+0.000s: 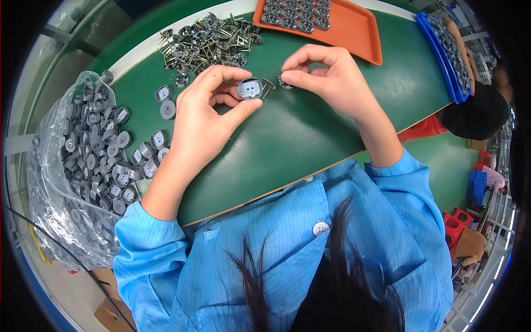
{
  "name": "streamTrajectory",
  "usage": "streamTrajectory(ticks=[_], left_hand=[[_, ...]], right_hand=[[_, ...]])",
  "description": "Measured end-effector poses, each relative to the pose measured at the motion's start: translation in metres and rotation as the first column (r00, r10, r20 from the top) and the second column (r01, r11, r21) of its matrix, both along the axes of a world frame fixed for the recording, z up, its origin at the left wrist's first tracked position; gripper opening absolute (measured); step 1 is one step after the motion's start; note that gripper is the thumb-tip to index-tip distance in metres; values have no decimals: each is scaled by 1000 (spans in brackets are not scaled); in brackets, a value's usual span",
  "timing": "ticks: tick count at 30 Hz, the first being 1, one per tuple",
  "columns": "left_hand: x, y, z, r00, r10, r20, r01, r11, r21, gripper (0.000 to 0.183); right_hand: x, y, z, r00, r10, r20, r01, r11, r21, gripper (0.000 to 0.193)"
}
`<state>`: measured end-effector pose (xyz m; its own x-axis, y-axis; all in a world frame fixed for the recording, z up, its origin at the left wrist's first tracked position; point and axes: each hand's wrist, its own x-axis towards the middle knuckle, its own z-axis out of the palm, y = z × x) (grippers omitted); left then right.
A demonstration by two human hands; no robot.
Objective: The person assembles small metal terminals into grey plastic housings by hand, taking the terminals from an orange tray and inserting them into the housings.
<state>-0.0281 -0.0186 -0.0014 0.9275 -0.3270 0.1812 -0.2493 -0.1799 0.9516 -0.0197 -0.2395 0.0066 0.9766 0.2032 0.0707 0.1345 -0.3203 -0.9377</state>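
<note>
My left hand (207, 110) pinches a grey plastic housing (250, 88) between thumb and fingers. The housing's hollow, paler inside with small holes faces up. Just right of it, my right hand (326, 74) grips a small dark component (285, 81) between thumb and index finger; the fingers cover much of it. Thin metal pins (269, 87) show in the gap between the hands, and I cannot tell whether they belong to that component. The housing and the component are apart. A heap of dark components with metal pins (213, 41) lies beyond my left hand.
At the left, a clear plastic bag (50, 166) spills many grey housings (91, 138) onto the green table (287, 149). An orange tray (354, 33) at the back holds rows of filled housings. A blue tray (442, 61) stands far right, beside another person's arm (459, 41).
</note>
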Motion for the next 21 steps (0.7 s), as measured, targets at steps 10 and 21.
streamTrajectory(ticks=[10,21], left_hand=[[0,2,2,945,-57,323,-8,981,196,35],[-1,5,5,952,-94,292,41,982,183,33]], right_hand=[[-7,35,2,936,65,346,-27,993,-115,13],[-10,37,2,973,51,226,-66,996,59,14]])
